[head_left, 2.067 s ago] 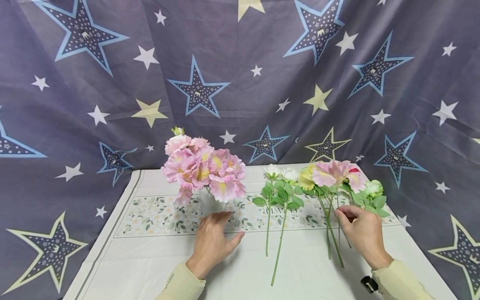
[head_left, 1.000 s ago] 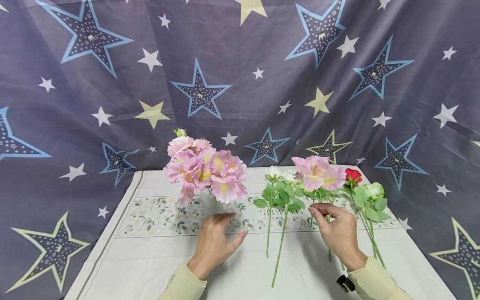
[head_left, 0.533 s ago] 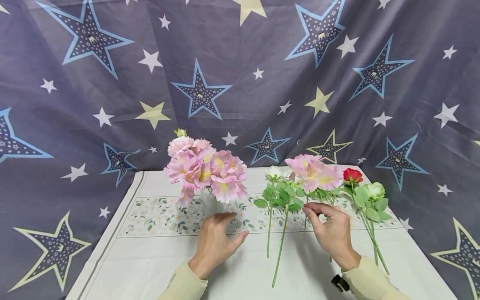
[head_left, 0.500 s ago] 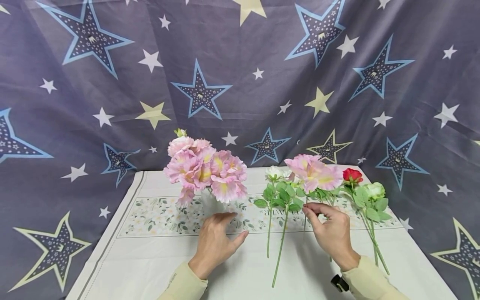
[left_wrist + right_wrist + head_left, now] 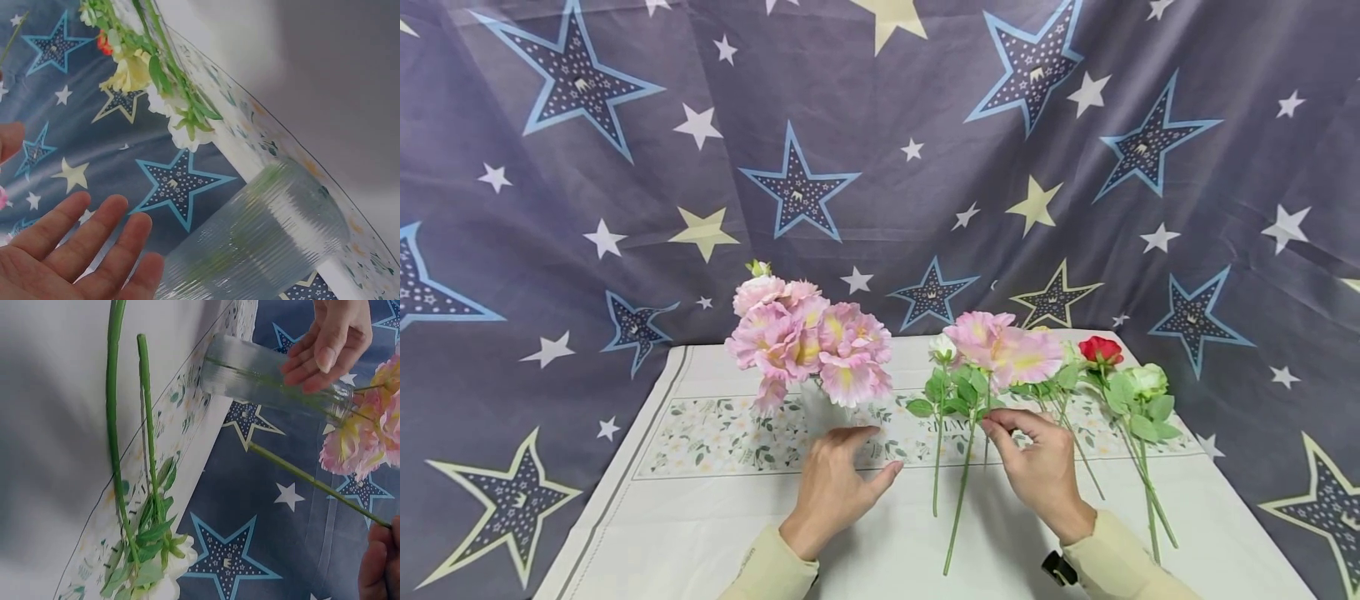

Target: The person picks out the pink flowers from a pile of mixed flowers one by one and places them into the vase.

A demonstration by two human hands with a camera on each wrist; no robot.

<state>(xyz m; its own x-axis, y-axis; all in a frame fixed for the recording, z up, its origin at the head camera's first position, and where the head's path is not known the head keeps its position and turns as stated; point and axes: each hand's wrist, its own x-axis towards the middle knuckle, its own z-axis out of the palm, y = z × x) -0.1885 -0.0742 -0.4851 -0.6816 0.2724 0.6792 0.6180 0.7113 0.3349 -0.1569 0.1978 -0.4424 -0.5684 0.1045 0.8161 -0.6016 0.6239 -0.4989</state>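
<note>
Pink flowers (image 5: pixel 812 342) stand in a clear ribbed glass vase (image 5: pixel 256 231) at the left of the table. Beside the vase is my left hand (image 5: pixel 835 487), its fingers loosely extended and thumb apart. In the right wrist view those fingers overlap the glass; contact is unclear. My right hand (image 5: pixel 1041 467) pinches the stem of a pink and yellow flower (image 5: pixel 1011 354) between thumb and fingertips. That flower is upright, raised above the table, and its bare green stem (image 5: pixel 312 480) slants toward the vase in the right wrist view.
Two white roses (image 5: pixel 165 584) with long stems lie between the hands. Farther right lie a red rose (image 5: pixel 1101 350), a pale green rose (image 5: pixel 1147 381) and other stems. A white cloth (image 5: pixel 700 533) with a floral strip covers the table; a starry curtain (image 5: pixel 880 208) hangs behind.
My right hand has carried the pink flower leftward from the right-hand stems, uncovering the red rose. My left hand has stayed beside the vase.
</note>
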